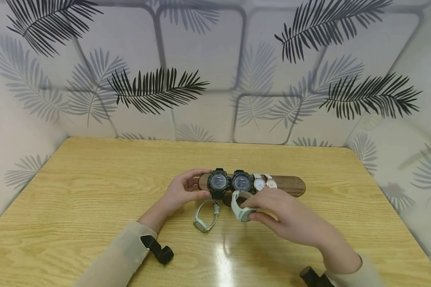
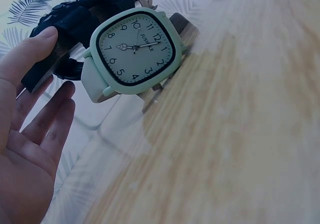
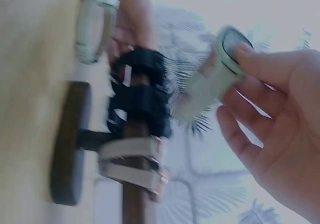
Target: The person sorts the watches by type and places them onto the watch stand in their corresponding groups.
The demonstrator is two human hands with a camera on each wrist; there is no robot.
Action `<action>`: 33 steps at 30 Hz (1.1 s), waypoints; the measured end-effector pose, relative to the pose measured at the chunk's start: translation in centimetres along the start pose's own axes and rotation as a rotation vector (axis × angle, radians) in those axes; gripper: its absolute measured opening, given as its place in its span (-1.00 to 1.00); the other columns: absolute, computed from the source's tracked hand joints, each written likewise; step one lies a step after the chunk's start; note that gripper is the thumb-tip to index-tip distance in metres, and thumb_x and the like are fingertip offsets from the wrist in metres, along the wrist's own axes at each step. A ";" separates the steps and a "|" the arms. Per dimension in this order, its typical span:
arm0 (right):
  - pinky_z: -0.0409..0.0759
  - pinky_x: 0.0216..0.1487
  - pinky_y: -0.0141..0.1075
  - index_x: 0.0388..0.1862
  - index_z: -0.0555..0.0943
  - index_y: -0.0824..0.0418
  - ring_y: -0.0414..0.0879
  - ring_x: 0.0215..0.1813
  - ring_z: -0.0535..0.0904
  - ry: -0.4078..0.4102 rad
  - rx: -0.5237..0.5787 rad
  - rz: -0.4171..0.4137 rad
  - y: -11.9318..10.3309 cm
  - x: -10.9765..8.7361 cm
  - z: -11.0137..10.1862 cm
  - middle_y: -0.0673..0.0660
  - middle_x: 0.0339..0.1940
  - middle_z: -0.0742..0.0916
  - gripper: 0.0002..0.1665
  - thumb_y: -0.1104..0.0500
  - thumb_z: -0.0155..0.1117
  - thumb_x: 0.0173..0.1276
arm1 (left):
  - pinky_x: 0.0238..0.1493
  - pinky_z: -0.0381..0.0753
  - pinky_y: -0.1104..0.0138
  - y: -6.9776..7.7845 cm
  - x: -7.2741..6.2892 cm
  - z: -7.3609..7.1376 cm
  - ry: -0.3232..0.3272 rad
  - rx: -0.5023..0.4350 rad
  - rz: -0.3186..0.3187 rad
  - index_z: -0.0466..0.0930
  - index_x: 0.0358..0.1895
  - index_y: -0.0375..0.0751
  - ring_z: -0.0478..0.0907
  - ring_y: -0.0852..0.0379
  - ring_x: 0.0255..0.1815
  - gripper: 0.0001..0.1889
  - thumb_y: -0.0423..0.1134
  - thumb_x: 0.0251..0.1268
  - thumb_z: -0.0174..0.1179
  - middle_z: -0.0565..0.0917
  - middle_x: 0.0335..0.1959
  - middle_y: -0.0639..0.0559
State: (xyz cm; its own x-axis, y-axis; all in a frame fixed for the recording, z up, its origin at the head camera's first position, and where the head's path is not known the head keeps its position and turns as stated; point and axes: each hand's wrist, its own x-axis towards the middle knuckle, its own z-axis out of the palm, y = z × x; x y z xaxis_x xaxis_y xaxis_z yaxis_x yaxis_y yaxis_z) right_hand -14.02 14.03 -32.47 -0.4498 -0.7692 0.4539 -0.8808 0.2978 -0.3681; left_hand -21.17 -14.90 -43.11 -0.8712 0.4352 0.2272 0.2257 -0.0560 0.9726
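Observation:
My left hand (image 1: 179, 190) grips the left end of a wooden watch stand (image 1: 291, 185), thumb in front and fingers behind. Two bulky black digital watches (image 1: 242, 182) are strapped round its bar beside that hand. Right of them are two small watches with pale straps (image 1: 259, 183). My right hand (image 1: 291, 217) pinches a mint green watch (image 3: 212, 83) between thumb and fingers, in front of the bar. Its strap forms a loop. A second mint green watch (image 2: 135, 53), with a rounded square dial, stands on the table near my left wrist.
The stand's dark foot (image 3: 72, 144) rests on the wood-grain table (image 1: 111, 179). Behind the table is a pale wall covering (image 1: 201, 119) printed with leaves. Black wrist-worn cameras (image 1: 161, 253) sit on both sleeves. The right wrist view is blurred.

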 end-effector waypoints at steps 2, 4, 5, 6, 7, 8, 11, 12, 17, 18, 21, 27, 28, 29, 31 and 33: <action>0.56 -0.09 -0.37 -0.04 0.61 0.13 -0.25 -0.14 0.55 0.069 0.050 0.056 -0.2 -0.1 -1.1 -0.11 -0.16 0.66 -0.71 0.32 0.31 0.26 | 0.02 0.59 0.20 0.0 0.0 0.0 -0.002 0.002 -0.003 0.45 0.28 -0.17 0.55 -0.06 0.08 -0.39 -0.42 0.09 0.38 0.49 0.22 -0.09; 0.58 -0.12 -0.40 -0.04 0.60 0.16 -0.25 -0.17 0.56 0.138 0.070 0.115 -0.3 -0.4 -2.1 -0.08 -0.17 0.66 -0.67 0.39 0.32 0.22 | 0.02 0.58 0.21 0.0 0.0 0.0 -0.003 0.003 -0.003 0.45 0.28 -0.17 0.55 -0.06 0.08 -0.39 -0.41 0.09 0.38 0.49 0.22 -0.09; 0.60 -0.15 -0.41 -0.04 0.60 0.18 -0.23 -0.19 0.57 0.178 0.062 0.139 -0.4 -0.6 -2.4 -0.06 -0.17 0.66 -0.65 0.42 0.32 0.20 | 0.02 0.58 0.20 -0.1 0.0 0.0 -0.003 0.004 -0.002 0.45 0.28 -0.17 0.55 -0.06 0.08 -0.39 -0.41 0.09 0.38 0.49 0.22 -0.10; 0.60 -0.16 -0.43 -0.04 0.60 0.19 -0.23 -0.19 0.58 0.216 0.037 0.169 -0.4 -0.8 -2.8 -0.05 -0.17 0.67 -0.63 0.44 0.33 0.17 | 0.02 0.58 0.20 -0.1 -0.1 0.0 -0.003 0.004 -0.002 0.45 0.28 -0.17 0.55 -0.06 0.08 -0.39 -0.41 0.09 0.38 0.49 0.22 -0.10; 0.58 -0.18 -0.47 -0.03 0.60 0.20 -0.23 -0.21 0.58 0.252 -0.006 0.193 -0.3 -0.9 -3.1 -0.04 -0.18 0.67 -0.61 0.45 0.34 0.16 | 0.02 0.58 0.20 0.0 -0.1 0.1 -0.001 0.002 -0.003 0.45 0.28 -0.16 0.55 -0.06 0.08 -0.39 -0.40 0.09 0.39 0.49 0.22 -0.09; 0.55 -0.22 -0.51 -0.02 0.60 0.21 -0.23 -0.23 0.58 0.282 -0.060 0.207 -0.2 -1.1 -3.3 -0.03 -0.18 0.68 -0.60 0.45 0.35 0.15 | 0.02 0.58 0.20 0.0 -0.1 0.1 -0.001 0.002 -0.002 0.45 0.28 -0.17 0.54 -0.06 0.08 -0.38 -0.40 0.09 0.39 0.48 0.23 -0.09; 0.50 -0.23 -0.45 -0.01 0.60 0.27 -0.16 -0.23 0.57 0.335 -0.242 0.230 0.5 -1.5 -3.9 0.05 -0.19 0.69 -0.57 0.46 0.38 0.10 | 0.03 0.58 0.20 0.1 -0.2 0.3 0.003 0.001 -0.004 0.45 0.28 -0.17 0.54 -0.06 0.09 -0.38 -0.40 0.08 0.39 0.48 0.23 -0.08; 0.50 -0.21 -0.40 -0.01 0.60 0.29 -0.13 -0.21 0.56 0.335 -0.290 0.241 0.8 -1.6 -4.0 0.08 -0.19 0.69 -0.58 0.46 0.38 0.11 | 0.03 0.58 0.20 0.1 -0.3 0.3 0.005 0.003 -0.006 0.45 0.28 -0.17 0.54 -0.06 0.09 -0.38 -0.40 0.08 0.39 0.48 0.23 -0.08; 0.55 -0.15 -0.06 -0.08 0.60 0.35 0.04 -0.18 0.57 0.216 -0.352 0.414 2.1 -2.3 -4.6 0.17 -0.23 0.68 -0.74 0.40 0.32 0.23 | 0.02 0.58 0.22 0.2 -0.5 0.6 0.014 0.013 -0.015 0.45 0.29 -0.16 0.55 -0.05 0.09 -0.37 -0.39 0.08 0.40 0.48 0.24 -0.08; 0.56 -0.17 -0.04 -0.10 0.60 0.35 0.05 -0.18 0.57 0.178 -0.339 0.467 2.3 -2.5 -4.7 0.17 -0.23 0.68 -0.77 0.37 0.30 0.26 | 0.02 0.58 0.22 0.2 -0.6 0.7 0.016 0.017 -0.018 0.45 0.28 -0.15 0.55 -0.05 0.08 -0.37 -0.38 0.07 0.40 0.49 0.23 -0.08; 0.57 -0.22 -0.04 -0.10 0.59 0.34 0.03 -0.23 0.57 0.070 -0.282 0.598 3.0 -2.8 -4.9 0.17 -0.25 0.68 -0.82 0.32 0.24 0.33 | 0.02 0.58 0.22 0.2 -0.6 0.7 0.017 0.020 -0.020 0.45 0.28 -0.14 0.55 -0.05 0.09 -0.37 -0.36 0.07 0.41 0.48 0.24 -0.08; 0.48 -0.41 -0.22 -0.09 0.57 0.33 -0.11 -0.40 0.48 -0.022 -0.214 0.685 3.8 -3.2 -4.7 0.08 -0.35 0.66 -0.83 0.31 0.19 0.37 | 0.03 0.58 0.19 0.2 -0.8 0.9 0.018 0.014 -0.025 0.46 0.29 -0.09 0.54 -0.04 0.10 -0.36 -0.30 0.06 0.43 0.48 0.24 -0.04; 0.47 -0.42 -0.22 -0.08 0.57 0.33 -0.12 -0.41 0.47 -0.028 -0.210 0.689 3.9 -3.2 -4.6 0.07 -0.36 0.66 -0.82 0.31 0.19 0.37 | 0.03 0.58 0.19 0.2 -0.8 0.9 0.018 0.014 -0.025 0.46 0.28 -0.08 0.54 -0.04 0.10 -0.36 -0.29 0.06 0.43 0.48 0.24 -0.03; 0.48 -0.42 -0.22 -0.07 0.57 0.34 -0.12 -0.41 0.48 -0.032 -0.204 0.692 4.0 -3.3 -4.6 0.07 -0.36 0.66 -0.82 0.31 0.18 0.37 | 0.03 0.58 0.19 0.2 -0.8 0.9 0.018 0.013 -0.024 0.46 0.28 -0.08 0.54 -0.05 0.09 -0.36 -0.29 0.06 0.43 0.49 0.24 -0.03; 0.51 -0.39 -0.20 -0.08 0.57 0.35 -0.11 -0.39 0.51 -0.034 -0.201 0.694 4.2 -3.4 -4.5 0.09 -0.35 0.67 -0.81 0.32 0.19 0.36 | 0.02 0.58 0.19 0.1 -0.8 0.9 0.019 0.009 -0.022 0.46 0.28 -0.07 0.55 -0.05 0.09 -0.36 -0.30 0.06 0.43 0.49 0.23 -0.04; 0.54 -0.36 -0.17 -0.09 0.57 0.36 -0.08 -0.35 0.55 -0.036 -0.201 0.689 4.4 -3.5 -4.5 0.11 -0.33 0.67 -0.82 0.33 0.20 0.35 | 0.03 0.58 0.19 0.0 -0.8 0.9 0.020 0.004 -0.021 0.46 0.28 -0.07 0.55 -0.05 0.09 -0.36 -0.30 0.06 0.43 0.49 0.23 -0.04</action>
State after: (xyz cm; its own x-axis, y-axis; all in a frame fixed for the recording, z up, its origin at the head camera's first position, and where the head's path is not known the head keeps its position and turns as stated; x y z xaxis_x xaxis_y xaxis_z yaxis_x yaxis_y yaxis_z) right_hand -17.02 20.52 -32.04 -0.9112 -0.3861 0.1435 -0.4101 0.8181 -0.4031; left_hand -20.11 -14.44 -43.37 -0.8842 0.4182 0.2082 0.2094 -0.0436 0.9769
